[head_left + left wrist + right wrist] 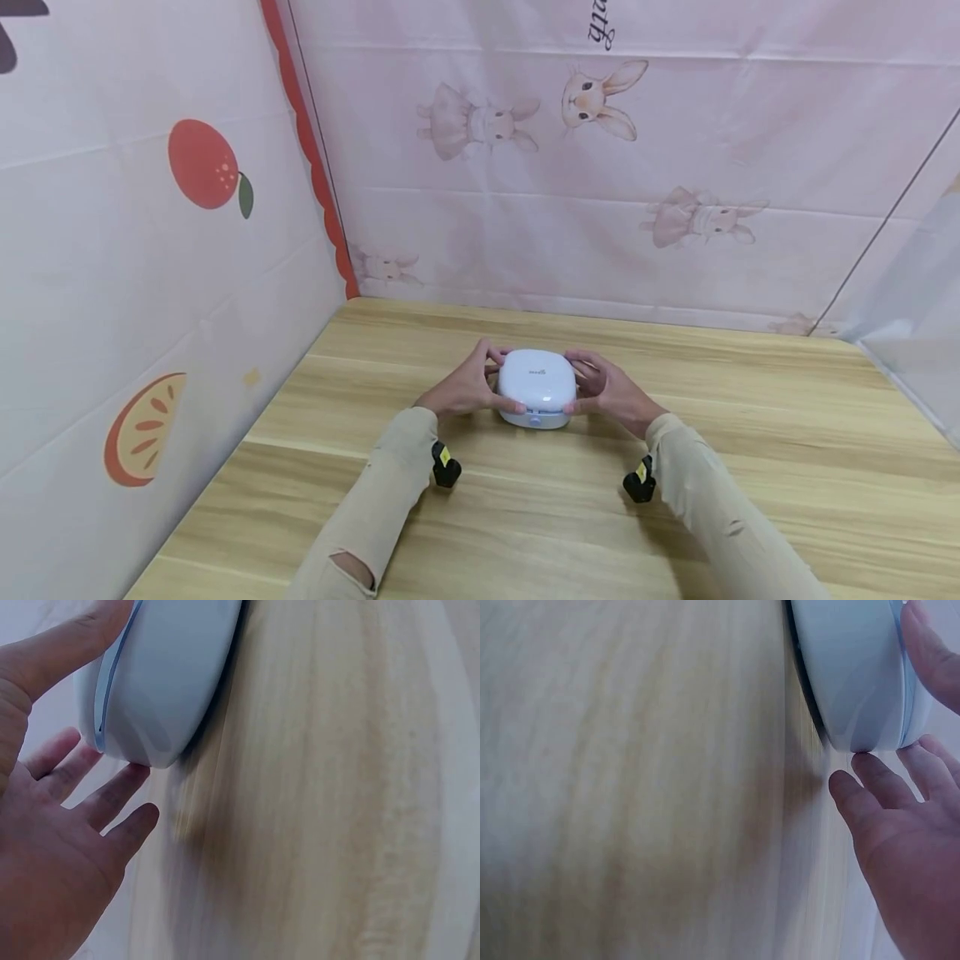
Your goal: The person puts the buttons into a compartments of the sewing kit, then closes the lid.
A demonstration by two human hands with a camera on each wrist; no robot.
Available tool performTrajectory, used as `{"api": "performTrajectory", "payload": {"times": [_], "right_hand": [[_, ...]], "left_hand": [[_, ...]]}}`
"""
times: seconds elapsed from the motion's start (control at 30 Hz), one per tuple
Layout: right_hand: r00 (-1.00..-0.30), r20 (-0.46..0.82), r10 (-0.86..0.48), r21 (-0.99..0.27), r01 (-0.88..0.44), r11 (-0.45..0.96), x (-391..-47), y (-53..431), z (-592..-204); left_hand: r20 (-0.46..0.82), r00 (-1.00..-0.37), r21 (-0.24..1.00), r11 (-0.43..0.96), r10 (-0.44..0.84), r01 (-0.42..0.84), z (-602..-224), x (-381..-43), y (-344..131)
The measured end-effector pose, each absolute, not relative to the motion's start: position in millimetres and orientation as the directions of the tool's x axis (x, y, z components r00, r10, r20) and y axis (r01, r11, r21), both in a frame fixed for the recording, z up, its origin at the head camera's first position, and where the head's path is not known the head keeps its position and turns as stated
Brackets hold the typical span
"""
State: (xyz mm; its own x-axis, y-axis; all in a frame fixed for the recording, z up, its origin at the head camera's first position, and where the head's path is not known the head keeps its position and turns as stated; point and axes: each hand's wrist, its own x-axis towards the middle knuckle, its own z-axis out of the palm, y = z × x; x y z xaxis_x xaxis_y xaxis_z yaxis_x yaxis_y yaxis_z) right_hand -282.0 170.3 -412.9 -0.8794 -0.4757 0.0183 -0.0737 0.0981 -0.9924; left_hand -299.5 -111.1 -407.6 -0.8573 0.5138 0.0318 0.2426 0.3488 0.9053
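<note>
A white rounded box (537,380) with a lid sits on the wooden table, small dark lettering on its top. A small pale-blue knob or catch (535,422) is on its front, below a blue seam between lid and base. My left hand (471,385) holds the left side, thumb at the front corner and fingers reaching round the back. On the right side my right hand (609,392) grips it in the same way. Both wrist views show fingertips against the far wall of the box (169,675); the left little finger (137,827) stands free of it.
The wood-grain table (750,433) extends on all sides of the box. A printed rabbit curtain (487,217) hangs behind its back edge, and a fruit-printed sheet (172,283) stands along the left. Each sleeved wrist carries a black camera mount (446,467).
</note>
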Motion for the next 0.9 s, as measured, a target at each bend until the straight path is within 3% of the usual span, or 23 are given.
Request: {"api": "performTrajectory", "payload": {"times": [0.33, 0.57, 0.7, 0.9], "right_hand": [[-0.880, 0.024, -0.475, -0.988, -0.093, 0.122, -282, 170, -412], [-0.896, 0.007, -0.445, -0.968, -0.118, 0.223, -277, 174, -401], [-0.910, 0.039, -0.413, -0.954, -0.157, 0.257, -277, 169, -397], [-0.896, 0.119, -0.427, -0.887, -0.290, 0.360, -274, 148, -399]], "left_hand": [[0.034, -0.857, 0.898, 0.360, 0.514, 0.251, -408, -299, -111], [-0.014, -0.882, 0.878, 0.428, 0.470, 0.214, -394, -294, -112], [-0.038, -0.889, 0.890, 0.419, 0.456, 0.177, -388, -294, -112], [-0.128, -0.850, 0.876, 0.460, 0.511, 0.145, -395, -294, -104]]}}
